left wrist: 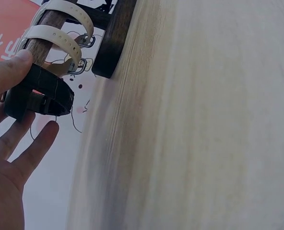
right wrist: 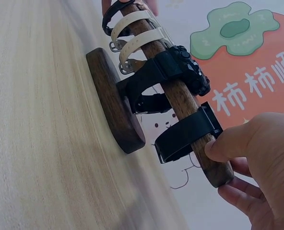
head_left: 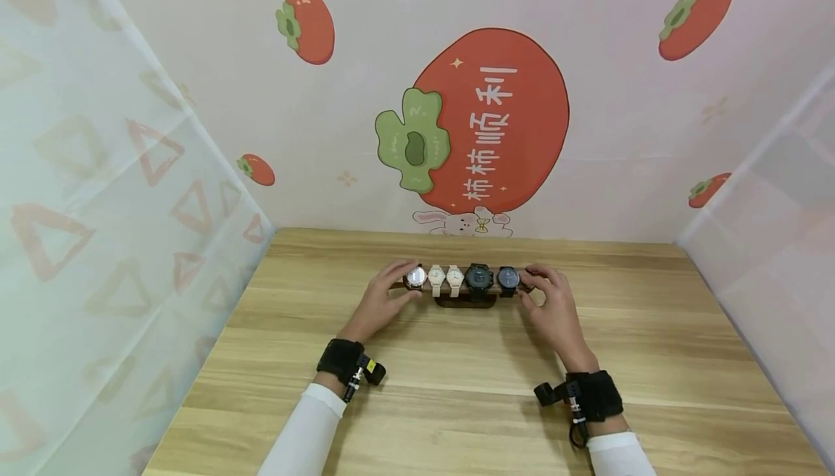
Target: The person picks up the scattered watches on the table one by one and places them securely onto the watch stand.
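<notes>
A dark wooden watch stand [head_left: 466, 301] carries several wristwatches in a row along its bar. My left hand [head_left: 381, 301] is at the bar's left end, thumb and finger pinching a dark-strapped wristwatch [head_left: 414, 277] with a bright face; its other fingers spread below the strap in the left wrist view. Beside it hang two cream watches [head_left: 446, 279], followed by a chunky black watch [head_left: 479, 278] and a black-strapped watch [right wrist: 187, 134] with a dark face. My right hand [head_left: 551, 309] grips the bar's right end [right wrist: 215, 170], thumb on one side and fingers underneath.
The stand is near the back of a wood-grain table [head_left: 457, 411]. Behind it rises a pale backdrop [head_left: 620, 135] printed with persimmons, and patterned sheets [head_left: 130, 244] flank the table. Each wrist wears a black strap [head_left: 593, 396] with a small camera.
</notes>
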Tool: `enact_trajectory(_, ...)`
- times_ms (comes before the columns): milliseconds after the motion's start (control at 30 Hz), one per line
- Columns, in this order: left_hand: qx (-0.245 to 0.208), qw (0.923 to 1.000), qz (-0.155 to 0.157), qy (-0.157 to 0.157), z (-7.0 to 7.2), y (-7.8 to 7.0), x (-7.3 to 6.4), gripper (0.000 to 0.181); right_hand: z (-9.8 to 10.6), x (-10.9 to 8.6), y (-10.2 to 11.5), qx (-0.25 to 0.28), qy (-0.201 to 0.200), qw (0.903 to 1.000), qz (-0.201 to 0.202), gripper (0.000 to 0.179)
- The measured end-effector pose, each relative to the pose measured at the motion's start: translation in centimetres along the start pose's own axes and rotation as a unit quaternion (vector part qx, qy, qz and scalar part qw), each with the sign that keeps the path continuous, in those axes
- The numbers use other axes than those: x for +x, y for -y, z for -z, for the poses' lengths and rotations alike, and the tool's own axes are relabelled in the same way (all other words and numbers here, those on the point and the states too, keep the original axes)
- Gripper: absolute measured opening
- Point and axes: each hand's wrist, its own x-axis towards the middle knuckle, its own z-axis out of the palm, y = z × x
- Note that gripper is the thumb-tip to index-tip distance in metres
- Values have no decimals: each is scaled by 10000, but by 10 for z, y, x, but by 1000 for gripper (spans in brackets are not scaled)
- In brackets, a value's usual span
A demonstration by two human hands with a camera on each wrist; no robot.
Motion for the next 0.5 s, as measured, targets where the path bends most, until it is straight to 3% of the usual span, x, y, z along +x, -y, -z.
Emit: enact_trajectory(500,16,9990,383,211,0,-1,1,67,2,-1,0,-18,11,10000,-36,32)
